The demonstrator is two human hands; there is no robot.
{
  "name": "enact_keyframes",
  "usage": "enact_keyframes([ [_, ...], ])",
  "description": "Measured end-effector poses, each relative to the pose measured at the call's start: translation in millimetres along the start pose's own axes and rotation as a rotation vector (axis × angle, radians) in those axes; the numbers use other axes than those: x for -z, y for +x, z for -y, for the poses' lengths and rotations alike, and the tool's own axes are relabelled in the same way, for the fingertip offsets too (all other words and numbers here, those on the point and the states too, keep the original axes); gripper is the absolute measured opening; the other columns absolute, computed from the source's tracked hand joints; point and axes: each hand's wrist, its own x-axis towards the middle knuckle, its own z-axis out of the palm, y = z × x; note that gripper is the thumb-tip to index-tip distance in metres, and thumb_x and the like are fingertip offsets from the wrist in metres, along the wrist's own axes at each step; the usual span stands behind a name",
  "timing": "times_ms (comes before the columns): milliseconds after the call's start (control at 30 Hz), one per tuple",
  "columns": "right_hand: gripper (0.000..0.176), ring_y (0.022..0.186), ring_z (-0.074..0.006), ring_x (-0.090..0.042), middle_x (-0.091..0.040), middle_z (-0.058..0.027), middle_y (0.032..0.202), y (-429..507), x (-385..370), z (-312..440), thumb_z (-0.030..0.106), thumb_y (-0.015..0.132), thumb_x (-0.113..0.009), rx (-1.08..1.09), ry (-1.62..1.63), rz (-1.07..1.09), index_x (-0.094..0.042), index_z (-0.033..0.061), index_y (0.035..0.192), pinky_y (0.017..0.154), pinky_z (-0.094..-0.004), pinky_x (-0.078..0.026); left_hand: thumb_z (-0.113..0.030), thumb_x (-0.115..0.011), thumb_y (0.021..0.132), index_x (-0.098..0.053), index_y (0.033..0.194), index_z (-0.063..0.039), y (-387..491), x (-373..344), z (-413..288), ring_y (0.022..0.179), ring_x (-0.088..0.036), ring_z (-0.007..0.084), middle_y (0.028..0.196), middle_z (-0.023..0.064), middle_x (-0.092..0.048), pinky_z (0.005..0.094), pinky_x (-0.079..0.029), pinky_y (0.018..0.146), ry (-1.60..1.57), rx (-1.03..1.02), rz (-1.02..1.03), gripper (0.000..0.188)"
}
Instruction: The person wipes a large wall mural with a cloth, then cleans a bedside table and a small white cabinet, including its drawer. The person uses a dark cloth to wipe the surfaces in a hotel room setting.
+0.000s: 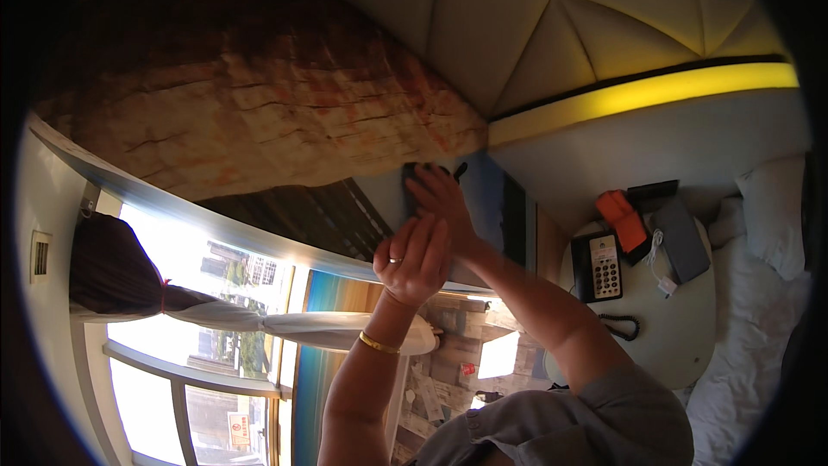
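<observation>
My right hand [443, 200] lies with its fingers over a small dark item [414, 181], perhaps a cloth, against the printed wall mural [272, 123]. A dark tip pokes out beyond its fingers; what lies under the palm is hidden. Just below, close to the right wrist, my left hand [414, 259] is held up with curled fingers, a ring on one of them and a gold-coloured bracelet [378, 343] on the wrist. Nothing shows in this hand. The mural has a brown and orange rock-like pattern and a dark slatted part.
A pale bedside table [673, 336] on the right holds a telephone [598, 265], an orange item [621, 220], a grey box-like item [679, 239] and a white cable [654, 249]. Bedding [744, 323] adjoins it. Tied curtains [220, 314] cross a bright window [213, 362]. A padded panel [517, 19] borders the mural.
</observation>
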Motion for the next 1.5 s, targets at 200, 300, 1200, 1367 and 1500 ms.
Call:
enact_keyframes([
  [200, 0.048, 0.140, -0.0377, -0.039, -0.044, -0.0155, 0.152, 3, -5, -86, 0.011, 0.092, -0.054, -0.075, -0.219, -0.067, -0.052, 0.0016, 0.140, 0.111, -0.0498, -0.037, -0.016, -0.061, 0.085, -0.075, 0.098, -0.015, -4, -7, 1, 0.092, -0.066, 0.0129, 0.099, -0.0033, -0.073, 0.0298, -0.039, 0.086, -0.015, -0.046, -0.021, 0.020],
  [300, 0.049, 0.140, -0.0374, -0.039, -0.043, -0.0167, 0.152, -29, -9, -104, 0.012, 0.095, -0.051, -0.283, -0.180, 0.001, -0.050, 0.0028, 0.143, 0.113, -0.0489, -0.036, -0.014, -0.060, 0.084, -0.075, 0.094, -0.016, -10, -5, 4, 0.086, -0.065, 0.0112, 0.091, -0.0048, -0.072, 0.0292, -0.039, 0.083, -0.031, -0.047, -0.018, 0.018],
  [1200, 0.052, 0.143, -0.0378, -0.035, -0.040, -0.0158, 0.154, -44, 5, -60, 0.011, 0.094, -0.053, -0.170, -0.059, -0.036, -0.049, 0.0083, 0.145, 0.117, -0.0496, -0.029, -0.016, -0.061, 0.084, -0.077, 0.094, -0.016, -40, -29, -32, 0.082, -0.063, 0.0106, 0.091, -0.0047, -0.072, 0.0305, -0.038, 0.079, -0.057, -0.072, 0.000, 0.018],
  [1367, 0.047, 0.143, -0.0364, -0.037, -0.040, -0.0172, 0.155, -42, -5, -113, 0.013, 0.101, -0.045, -0.332, -0.080, -0.003, -0.046, 0.0084, 0.148, 0.118, -0.0467, -0.029, -0.015, -0.063, 0.082, -0.077, 0.090, -0.017, -42, -30, -28, 0.075, -0.059, 0.0102, 0.086, -0.0059, -0.070, 0.0308, -0.038, 0.078, -0.087, -0.096, -0.009, 0.016],
  [1500, 0.045, 0.134, -0.0364, -0.047, -0.049, -0.0189, 0.146, -76, -12, -150, 0.007, 0.094, -0.053, -0.348, -0.190, -0.101, -0.052, 0.0007, 0.139, 0.111, -0.0454, -0.040, -0.015, -0.061, 0.083, -0.076, 0.090, -0.019, -44, -31, -27, 0.077, -0.060, 0.0088, 0.084, -0.0070, -0.069, 0.0294, -0.036, 0.081, -0.054, -0.093, 0.001, 0.017],
])
